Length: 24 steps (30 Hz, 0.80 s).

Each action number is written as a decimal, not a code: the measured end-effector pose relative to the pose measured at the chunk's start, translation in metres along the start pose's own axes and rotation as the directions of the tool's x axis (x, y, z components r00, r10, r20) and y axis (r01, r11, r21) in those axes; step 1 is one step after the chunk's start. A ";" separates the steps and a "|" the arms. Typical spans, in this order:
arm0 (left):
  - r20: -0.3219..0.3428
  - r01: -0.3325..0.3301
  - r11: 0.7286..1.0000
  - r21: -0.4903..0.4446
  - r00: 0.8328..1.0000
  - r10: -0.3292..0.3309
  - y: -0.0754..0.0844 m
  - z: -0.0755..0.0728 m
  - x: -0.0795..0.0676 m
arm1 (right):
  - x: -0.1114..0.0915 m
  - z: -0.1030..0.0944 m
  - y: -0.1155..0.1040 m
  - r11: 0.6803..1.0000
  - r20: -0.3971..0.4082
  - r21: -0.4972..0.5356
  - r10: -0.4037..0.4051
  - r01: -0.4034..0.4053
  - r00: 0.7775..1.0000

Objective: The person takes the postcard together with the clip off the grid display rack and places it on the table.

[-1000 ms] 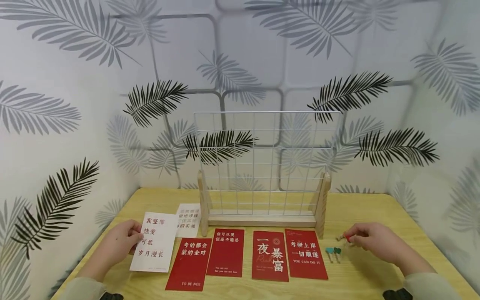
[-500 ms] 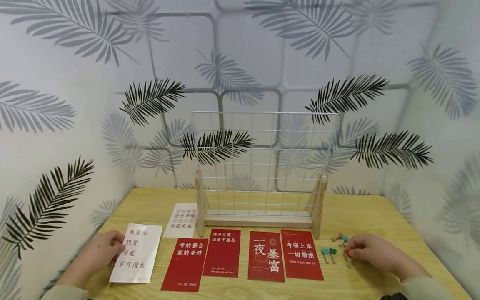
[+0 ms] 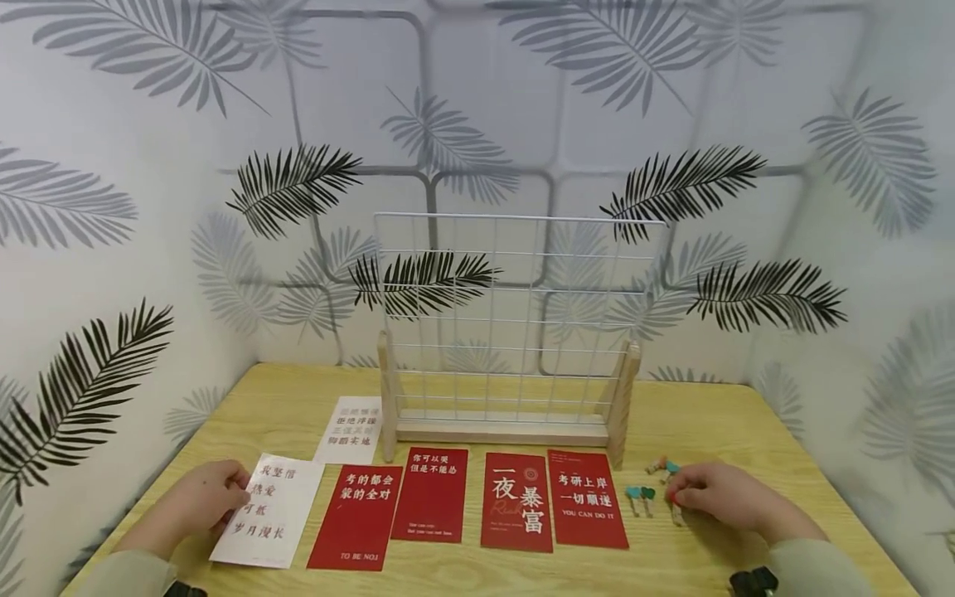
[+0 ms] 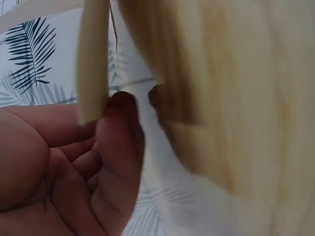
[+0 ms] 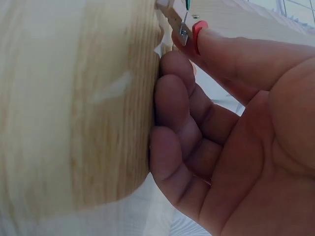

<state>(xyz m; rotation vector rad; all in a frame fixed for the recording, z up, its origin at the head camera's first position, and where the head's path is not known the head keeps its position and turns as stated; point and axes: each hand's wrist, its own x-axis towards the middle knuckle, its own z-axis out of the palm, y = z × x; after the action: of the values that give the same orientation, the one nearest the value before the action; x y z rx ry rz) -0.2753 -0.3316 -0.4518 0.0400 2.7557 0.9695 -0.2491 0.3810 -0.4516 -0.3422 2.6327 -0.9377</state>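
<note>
At the table's left, my left hand (image 3: 197, 502) pinches the left edge of a white card (image 3: 278, 510) printed with red Chinese characters. The wrist view shows that card (image 4: 93, 59) nearly edge-on between thumb and fingers, low over the wood. Over on the right, my right hand (image 3: 719, 495) pinches a small wooden clip (image 3: 676, 512) with a red piece on it. Close up, the thumb presses the clip's red piece (image 5: 198, 33), while the other fingers curl against the tabletop. Just left of this hand lie a teal heart clip (image 3: 633, 499) and a green heart clip (image 3: 647, 499).
A white wire grid (image 3: 515, 315) stands on a wooden base (image 3: 501, 431) at mid-table. Red cards (image 3: 429, 497) lie in a row before it, and another white card (image 3: 351, 431) lies by its left foot. Orange and blue clips (image 3: 661, 468) lie beyond the right hand.
My left hand has brought the white card down and to the left, nearer the table's front. My right hand has drawn the red clip towards me, away from the orange and blue clips.
</note>
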 end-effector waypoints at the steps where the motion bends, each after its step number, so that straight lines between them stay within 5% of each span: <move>1: 0.009 0.001 1.000 0.003 1.000 -0.001 0.000 0.001 0.000 | 0.000 0.001 -0.001 1.000 0.002 0.010 -0.001 0.001 1.000; 18: 0.010 0.054 0.997 -0.053 0.999 -0.053 0.009 0.009 -0.004 | -0.006 0.004 -0.007 0.996 -0.069 -0.033 0.076 -0.079 0.995; 24: -0.074 -0.017 0.995 0.102 0.997 0.025 0.018 0.005 -0.007 | -0.008 0.004 -0.010 0.994 -0.128 0.005 0.112 -0.113 0.985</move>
<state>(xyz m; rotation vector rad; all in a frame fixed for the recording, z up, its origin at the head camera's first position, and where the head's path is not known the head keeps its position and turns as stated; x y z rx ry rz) -0.2686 -0.3155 -0.4431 0.0496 2.8773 0.8518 -0.2388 0.3740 -0.4466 -0.1356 2.7362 -0.9491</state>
